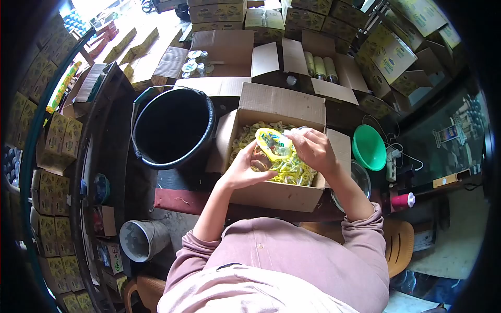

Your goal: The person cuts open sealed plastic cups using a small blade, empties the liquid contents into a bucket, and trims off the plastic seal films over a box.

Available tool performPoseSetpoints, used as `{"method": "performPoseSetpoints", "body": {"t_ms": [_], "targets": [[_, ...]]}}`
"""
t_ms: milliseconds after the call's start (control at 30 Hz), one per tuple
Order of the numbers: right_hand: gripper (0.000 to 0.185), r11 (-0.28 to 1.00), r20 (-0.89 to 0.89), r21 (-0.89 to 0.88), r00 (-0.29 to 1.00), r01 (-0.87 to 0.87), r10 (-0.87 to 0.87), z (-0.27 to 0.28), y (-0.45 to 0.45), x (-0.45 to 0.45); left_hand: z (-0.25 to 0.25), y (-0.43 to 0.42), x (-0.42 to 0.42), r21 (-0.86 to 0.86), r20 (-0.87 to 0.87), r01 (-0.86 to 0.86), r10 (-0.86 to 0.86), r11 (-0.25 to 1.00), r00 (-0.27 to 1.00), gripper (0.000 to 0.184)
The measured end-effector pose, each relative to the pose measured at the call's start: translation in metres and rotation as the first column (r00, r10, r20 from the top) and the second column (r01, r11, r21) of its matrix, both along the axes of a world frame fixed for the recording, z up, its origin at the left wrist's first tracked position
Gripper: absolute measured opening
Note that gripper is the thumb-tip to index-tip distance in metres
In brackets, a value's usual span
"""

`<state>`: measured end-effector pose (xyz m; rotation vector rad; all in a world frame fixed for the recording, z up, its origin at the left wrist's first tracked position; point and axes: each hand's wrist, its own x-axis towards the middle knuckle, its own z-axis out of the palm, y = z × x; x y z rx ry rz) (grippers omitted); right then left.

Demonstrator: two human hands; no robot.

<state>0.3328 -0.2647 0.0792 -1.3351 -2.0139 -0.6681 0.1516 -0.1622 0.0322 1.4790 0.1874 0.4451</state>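
Note:
A clear plastic sleeve (275, 144) with a yellow border and green print, like a bottle label, is spread between my hands. My left hand (245, 168) holds its left side, with the thumb stretched out below. My right hand (314, 148) is closed in a pinch at the sleeve's upper right edge. Both hands are over an open cardboard box (279, 197), whose inside is filled with many similar yellow and clear plastic sleeves (295, 172). Part of this pile is hidden behind my hands.
Left of the box stands a black bucket (175, 128). A green bowl (369, 147), a clear bowl (364, 180) and a pink thread spool (402, 201) are at the right. Behind are boxes with jars (194, 65) and yellow-green cylinders (319, 67). A grey bucket (140, 241) stands lower left.

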Motion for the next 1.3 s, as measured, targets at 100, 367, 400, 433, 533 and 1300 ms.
{"method": "performPoseSetpoints", "body": {"t_ms": [100,367,400,433,533,1300], "targets": [[0.035,1.0,0.021,-0.026,1.0,0.012,-0.012,0.002,-0.011,0.002,0.0,-0.015,0.009,0.049,0.021,-0.021,0.02,0.999,1.0,0.06],[0.033,0.998,0.041,0.051,0.999,-0.035,0.033,-0.007,-0.028,0.014,-0.002,-0.023,0.022,-0.091,-0.021,0.167,-0.169,0.982,0.985,0.042],[0.032,0.998,0.035,0.046,0.999,-0.036,0.035,-0.008,-0.03,0.015,0.0,-0.024,0.023,-0.136,-0.032,0.184,-0.19,0.973,0.981,0.041],[0.032,0.998,0.029,0.042,0.999,-0.036,0.035,-0.009,-0.032,0.017,0.003,-0.025,0.024,-0.181,-0.043,0.202,-0.213,0.963,0.976,0.039],[0.032,0.997,-0.006,0.052,0.998,-0.065,0.065,-0.009,-0.033,0.022,-0.001,-0.025,0.028,-0.249,-0.061,0.281,-0.305,0.927,0.951,0.047],[0.06,0.993,-0.063,-0.067,0.994,-0.098,0.094,0.001,-0.009,0.055,-0.028,0.015,0.048,-0.573,0.169,0.515,-0.524,0.637,0.835,0.059]]}}
